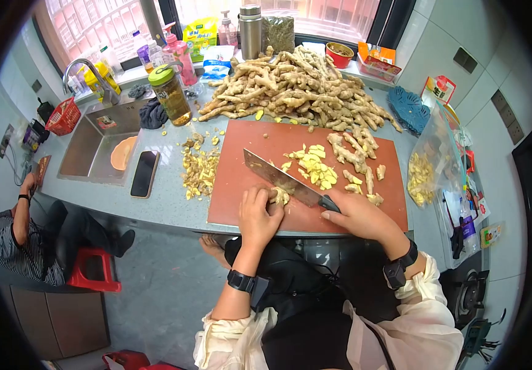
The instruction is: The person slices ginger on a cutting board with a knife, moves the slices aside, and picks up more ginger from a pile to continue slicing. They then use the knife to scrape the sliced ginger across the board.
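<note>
On the reddish-brown cutting board (pixel 235 145), set along the near edge of the table (pixel 115 196), a piece of ginger (pixel 282 196) lies at the fingertips of my left grip (pixel 258 216), which holds it closely. My right grip (pixel 364 216) is closed around the black handle of a knife (pixel 281 177); the broad blade slants away to the left, beside the piece. Contact between edge and ginger cannot be confirmed from this angle. Yellow slices (pixel 315 169) lie loose beyond the blade; knobbly roots (pixel 352 154) sit to their right. Behind the board stands a large ginger heap (pixel 296 89). Trimmings (pixel 198 172) are noted just left of the board, with a phone (pixel 145 174) further left, near the sink (pixel 96 148).
</note>
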Demonstrator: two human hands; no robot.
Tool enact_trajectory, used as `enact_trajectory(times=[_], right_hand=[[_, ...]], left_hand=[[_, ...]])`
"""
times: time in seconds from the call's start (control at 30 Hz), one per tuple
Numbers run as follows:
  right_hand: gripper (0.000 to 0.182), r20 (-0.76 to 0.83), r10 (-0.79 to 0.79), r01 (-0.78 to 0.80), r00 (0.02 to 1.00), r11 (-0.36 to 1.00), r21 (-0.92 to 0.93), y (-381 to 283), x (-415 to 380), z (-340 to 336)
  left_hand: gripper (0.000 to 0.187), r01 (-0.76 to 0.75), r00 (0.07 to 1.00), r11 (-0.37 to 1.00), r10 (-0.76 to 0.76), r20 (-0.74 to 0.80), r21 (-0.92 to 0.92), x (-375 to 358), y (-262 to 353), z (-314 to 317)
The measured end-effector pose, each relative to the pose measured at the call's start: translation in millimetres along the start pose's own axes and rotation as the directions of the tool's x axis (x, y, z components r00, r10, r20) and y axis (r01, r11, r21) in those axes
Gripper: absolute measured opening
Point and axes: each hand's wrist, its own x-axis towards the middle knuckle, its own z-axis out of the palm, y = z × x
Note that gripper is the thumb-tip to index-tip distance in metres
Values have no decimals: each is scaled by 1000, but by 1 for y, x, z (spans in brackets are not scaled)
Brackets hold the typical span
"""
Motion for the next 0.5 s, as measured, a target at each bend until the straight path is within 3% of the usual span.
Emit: enact_trajectory(times=[0.5], right_hand=[[33, 2, 10, -9, 1000, 995, -99, -23, 51, 26]], left_hand=[[20, -26, 999, 999, 25, -48, -30, 1, 0, 1]])
